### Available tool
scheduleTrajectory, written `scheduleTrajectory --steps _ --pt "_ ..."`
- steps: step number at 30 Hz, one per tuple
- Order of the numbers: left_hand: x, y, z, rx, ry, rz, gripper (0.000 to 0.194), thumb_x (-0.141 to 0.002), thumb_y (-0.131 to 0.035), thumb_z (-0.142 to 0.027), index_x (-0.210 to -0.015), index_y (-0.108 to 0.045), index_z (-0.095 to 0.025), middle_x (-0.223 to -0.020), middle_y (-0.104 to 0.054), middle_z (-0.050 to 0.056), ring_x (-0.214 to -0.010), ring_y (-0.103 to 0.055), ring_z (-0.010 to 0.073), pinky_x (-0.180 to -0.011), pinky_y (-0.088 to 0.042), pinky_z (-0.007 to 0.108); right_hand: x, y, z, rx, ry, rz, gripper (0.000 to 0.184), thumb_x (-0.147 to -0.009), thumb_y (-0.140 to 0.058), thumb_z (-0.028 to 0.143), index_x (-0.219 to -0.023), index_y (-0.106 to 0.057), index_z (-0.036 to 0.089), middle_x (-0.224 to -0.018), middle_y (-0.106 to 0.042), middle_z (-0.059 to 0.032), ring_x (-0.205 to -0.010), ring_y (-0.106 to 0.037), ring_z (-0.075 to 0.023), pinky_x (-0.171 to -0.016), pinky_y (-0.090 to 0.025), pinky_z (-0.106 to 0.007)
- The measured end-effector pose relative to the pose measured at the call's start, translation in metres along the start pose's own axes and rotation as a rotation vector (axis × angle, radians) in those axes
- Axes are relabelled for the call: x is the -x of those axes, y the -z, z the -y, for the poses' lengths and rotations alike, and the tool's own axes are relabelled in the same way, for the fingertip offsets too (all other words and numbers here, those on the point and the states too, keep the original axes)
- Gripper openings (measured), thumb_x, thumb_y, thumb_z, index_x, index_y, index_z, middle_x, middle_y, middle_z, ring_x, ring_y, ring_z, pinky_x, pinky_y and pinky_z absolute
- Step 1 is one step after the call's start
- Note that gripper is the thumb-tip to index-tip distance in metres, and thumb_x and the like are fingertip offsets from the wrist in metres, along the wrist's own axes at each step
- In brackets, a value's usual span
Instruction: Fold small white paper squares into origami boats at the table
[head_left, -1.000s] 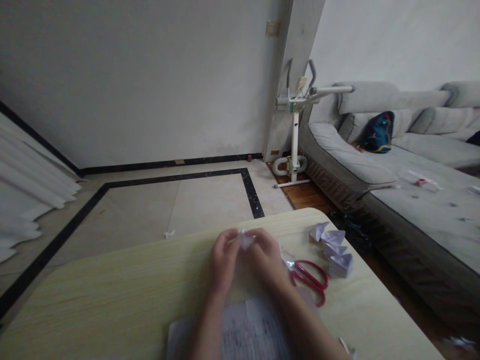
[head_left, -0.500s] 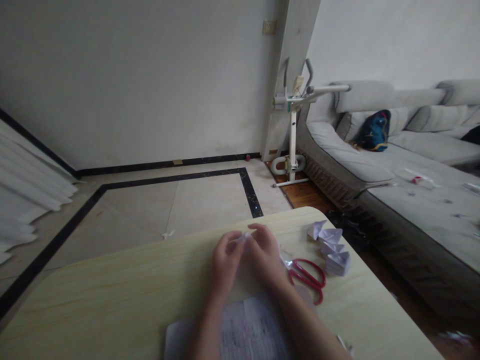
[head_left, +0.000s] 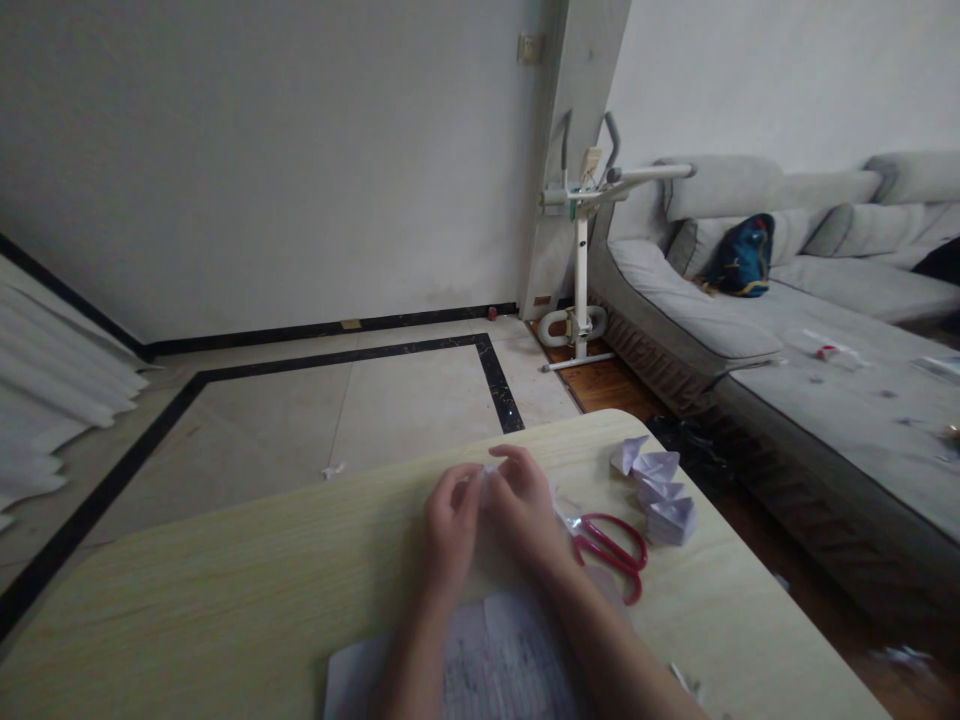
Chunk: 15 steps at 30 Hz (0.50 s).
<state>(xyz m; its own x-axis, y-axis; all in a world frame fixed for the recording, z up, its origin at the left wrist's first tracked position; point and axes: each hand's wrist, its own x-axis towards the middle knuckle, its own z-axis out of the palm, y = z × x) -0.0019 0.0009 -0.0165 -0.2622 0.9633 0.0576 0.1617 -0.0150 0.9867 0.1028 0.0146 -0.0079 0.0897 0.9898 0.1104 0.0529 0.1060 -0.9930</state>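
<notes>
My left hand (head_left: 452, 508) and my right hand (head_left: 523, 505) meet over the far part of the table, both closed on a small piece of folded white paper (head_left: 489, 473). Most of that paper is hidden by my fingers, so its shape is unclear. Just right of my right hand lie scissors (head_left: 611, 545) with red handles, their blades partly covered by the hand. Beyond them, several folded paper pieces (head_left: 670, 520) stand in a row near the table's right edge. Under my forearms rests a sheet of paper (head_left: 495, 660) covered with writing.
The pale wooden table (head_left: 225, 600) has a rounded far right corner. A small white scrap (head_left: 688, 682) lies near its front right. Beyond stand a white exercise machine (head_left: 581, 260) and a grey sofa (head_left: 847, 400) with a blue bag (head_left: 750, 260) on it.
Both hands stay together on the folded paper, with only slight finger movement. The whole view has shifted slightly; the scissors and the row of paper pieces lie as before.
</notes>
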Motion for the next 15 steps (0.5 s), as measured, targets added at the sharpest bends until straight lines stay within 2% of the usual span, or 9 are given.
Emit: scheduleTrajectory --steps 5,15 --pt "-0.0002 0.0014 -0.0003 -0.002 -0.003 0.043 0.022 -0.085 -0.056 -0.038 -0.094 -0.066 -0.021 -0.096 -0.071 0.006 -0.093 -0.065 0.0218 -0.084 -0.049 0.032 -0.0003 0.0003 0.0007 0.017 -0.015 0.001 0.029 -0.076 -0.051 0.016 -0.103 -0.06 0.019 -0.065 -0.048 0.0052 -0.059 -0.048 -0.0121 -0.055 -0.04 -0.022" --pt "0.0003 0.0015 -0.0035 -0.011 0.001 0.036 0.021 -0.085 -0.057 -0.039 -0.091 -0.066 -0.021 -0.093 -0.072 0.005 -0.091 -0.066 0.0222 -0.083 -0.049 0.032 -0.0011 -0.0018 0.0006 0.024 -0.006 -0.025 0.029 -0.076 -0.049 0.015 -0.102 -0.061 0.019 -0.062 -0.048 0.0053 -0.058 -0.047 -0.012 -0.054 -0.039 -0.022"
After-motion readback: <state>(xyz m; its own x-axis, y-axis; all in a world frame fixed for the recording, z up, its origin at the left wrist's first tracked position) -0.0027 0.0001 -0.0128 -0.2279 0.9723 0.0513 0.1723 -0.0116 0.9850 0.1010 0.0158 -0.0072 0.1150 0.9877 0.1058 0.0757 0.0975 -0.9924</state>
